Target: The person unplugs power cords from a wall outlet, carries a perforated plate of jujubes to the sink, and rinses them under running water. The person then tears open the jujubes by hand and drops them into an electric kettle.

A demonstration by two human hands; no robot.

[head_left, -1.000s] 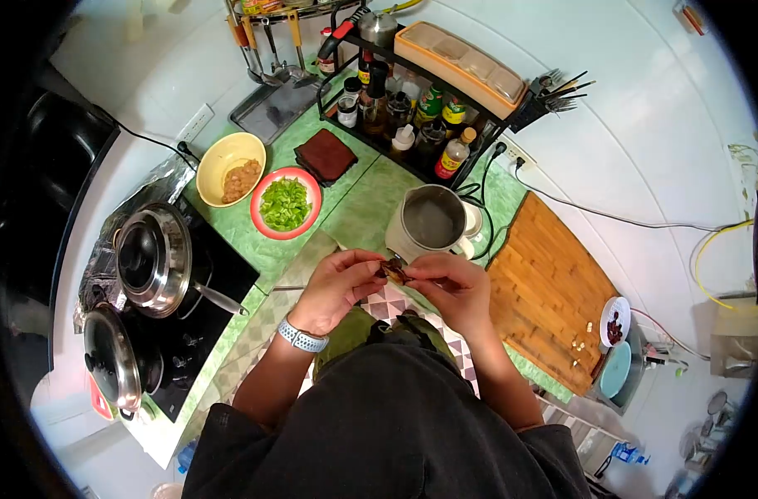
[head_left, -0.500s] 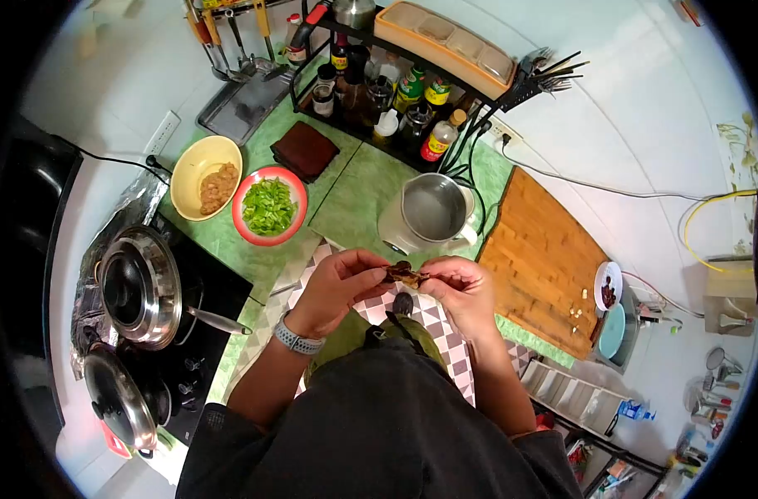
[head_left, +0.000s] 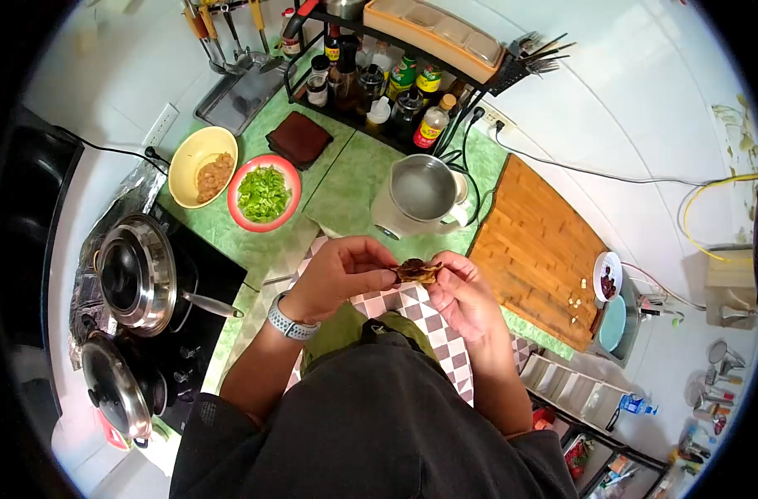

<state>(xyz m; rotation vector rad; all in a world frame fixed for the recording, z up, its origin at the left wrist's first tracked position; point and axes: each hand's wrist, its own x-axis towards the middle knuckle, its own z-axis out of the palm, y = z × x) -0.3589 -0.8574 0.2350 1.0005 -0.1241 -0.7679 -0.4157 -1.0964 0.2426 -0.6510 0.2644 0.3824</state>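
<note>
Between my two hands, in front of my body, is a small dark brown, wrinkled piece of food (head_left: 416, 270) with a yellowish inside, which looks like an opened dried date. My left hand (head_left: 341, 274), with a grey watch strap (head_left: 292, 321) at its wrist, pinches the left end between thumb and fingertips. On the opposite end, the thumb and fingers of my right hand (head_left: 465, 295) are closed. Just beyond the hands stands a white jug-like appliance (head_left: 387, 208) with greyish liquid inside. Some fingertips are hidden behind the piece.
Left on the green counter are a yellow bowl of minced meat (head_left: 204, 137) and a red-rimmed plate of chopped greens (head_left: 292, 179). Lidded pans (head_left: 138, 274) sit on the stove. Rightward lies a wooden board (head_left: 537, 249) with small pale pieces, beside a white bowl (head_left: 599, 270).
The brown piece has shifted slightly right and now shows more of its yellowish inside. My right hand has turned, its palm more visible. The whole view has shifted a little.
</note>
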